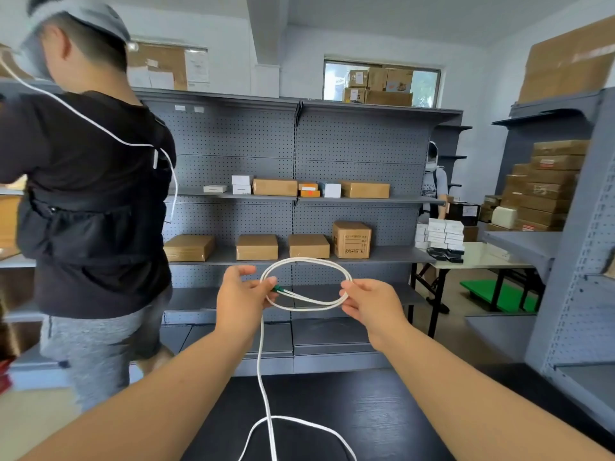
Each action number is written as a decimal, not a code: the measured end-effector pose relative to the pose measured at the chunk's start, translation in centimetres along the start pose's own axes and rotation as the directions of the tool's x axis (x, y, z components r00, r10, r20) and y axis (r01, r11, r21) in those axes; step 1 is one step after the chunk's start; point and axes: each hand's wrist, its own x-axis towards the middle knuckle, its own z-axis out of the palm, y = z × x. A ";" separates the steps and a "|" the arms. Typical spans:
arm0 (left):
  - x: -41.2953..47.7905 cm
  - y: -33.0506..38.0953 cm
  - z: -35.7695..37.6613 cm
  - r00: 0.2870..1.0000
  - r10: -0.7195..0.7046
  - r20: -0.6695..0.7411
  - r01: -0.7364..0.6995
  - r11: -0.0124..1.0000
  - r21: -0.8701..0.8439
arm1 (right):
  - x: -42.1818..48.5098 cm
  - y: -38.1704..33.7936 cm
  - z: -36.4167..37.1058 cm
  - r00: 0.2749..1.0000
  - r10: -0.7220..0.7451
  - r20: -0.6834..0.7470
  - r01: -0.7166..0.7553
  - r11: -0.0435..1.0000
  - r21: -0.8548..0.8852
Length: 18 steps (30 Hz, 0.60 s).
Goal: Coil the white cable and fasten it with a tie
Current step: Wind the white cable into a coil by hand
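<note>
Fingers (269,283) of left hand (241,296) and right hand (374,306) each pinch one white cable (307,260), coiled; one tail hangs.

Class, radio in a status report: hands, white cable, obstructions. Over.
Left hand pinches white cable loop, left side. Right hand pinches right side. Cable partly coiled, tail trailing onto black table. Nothing blocking.

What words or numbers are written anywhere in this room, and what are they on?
Nothing is clear enough to quote.
On the upright brown cardboard box on the grey metal shelf: black print and symbols, too blurred.
On the stack of flat white boxes on the pale table: dark print, too small.
On the white papers by the brown cork board: blurred.
On the white cable: no writing shows.
</note>
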 end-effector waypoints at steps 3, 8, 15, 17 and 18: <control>0.2 0.5 -0.2 0.999 0.053 -0.011 -0.053 0.997 0.052 | -0.1 0.4 -0.2 0.991 0.094 0.091 -0.091 0.995 -0.036; 0.8 1.0 -0.3 0.990 0.108 0.091 -0.126 0.969 0.212 | -0.3 0.7 -0.6 0.963 0.216 0.160 -0.191 0.969 -0.159; 1.4 1.4 0.0 0.970 0.103 0.220 -0.189 0.889 0.417 | -0.7 -0.2 0.3 0.973 -0.012 0.228 0.156 0.765 -0.625; 1.4 1.4 0.2 0.965 0.087 0.249 -0.191 0.882 0.430 | -1.0 -0.7 0.8 0.951 -0.069 0.302 0.253 0.737 -0.626; 1.3 1.4 0.2 0.963 0.076 0.260 -0.185 0.886 0.426 | -1.1 -1.0 1.1 0.940 -0.083 0.331 0.286 0.720 -0.632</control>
